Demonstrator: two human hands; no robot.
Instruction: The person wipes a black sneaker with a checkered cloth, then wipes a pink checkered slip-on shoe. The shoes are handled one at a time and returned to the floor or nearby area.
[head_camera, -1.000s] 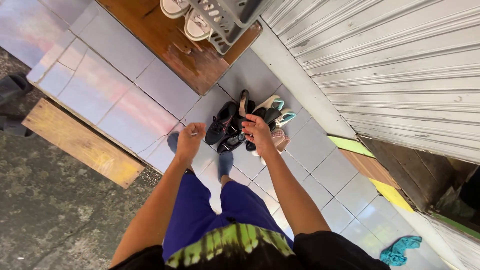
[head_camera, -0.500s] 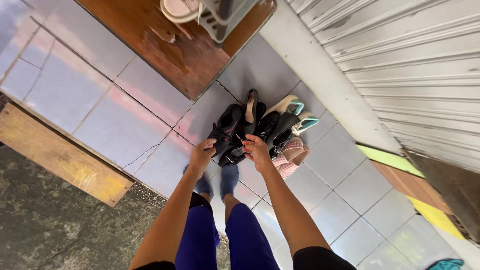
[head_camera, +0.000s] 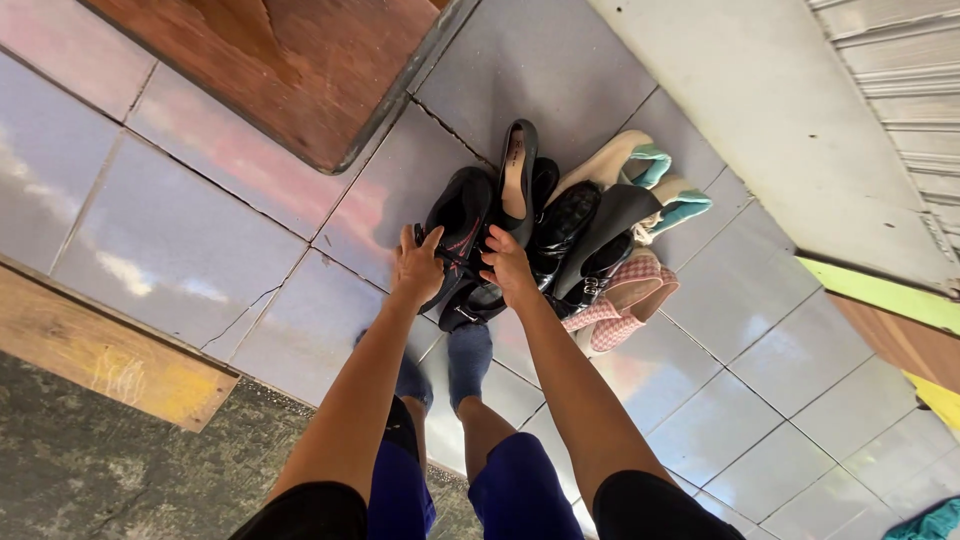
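A heap of shoes lies on the grey tiled floor (head_camera: 180, 250). My left hand (head_camera: 416, 266) rests on a black sneaker (head_camera: 458, 215) with red laces at the heap's left side, fingers spread. My right hand (head_camera: 508, 264) reaches in just beside it, fingers apart over the same sneaker and a black strapped shoe (head_camera: 470, 303). Behind stand a black heeled pump (head_camera: 518, 175), glossy black flats (head_camera: 568, 225), beige shoes with teal lining (head_camera: 650, 175) and pink checked flats (head_camera: 625, 300). I cannot tell if either hand grips anything.
A brown wooden board (head_camera: 290, 70) lies at the top left. A wooden plank (head_camera: 100, 350) edges the tiles over rough concrete. My socked feet (head_camera: 468, 355) stand just below the heap. A metal roller shutter (head_camera: 900, 60) is at the top right, a teal cloth (head_camera: 925, 522) at bottom right.
I have bent lower and the heap looks closer. Both hands moved down from above the shoes onto the black sneaker, fingers opening from loosely closed.
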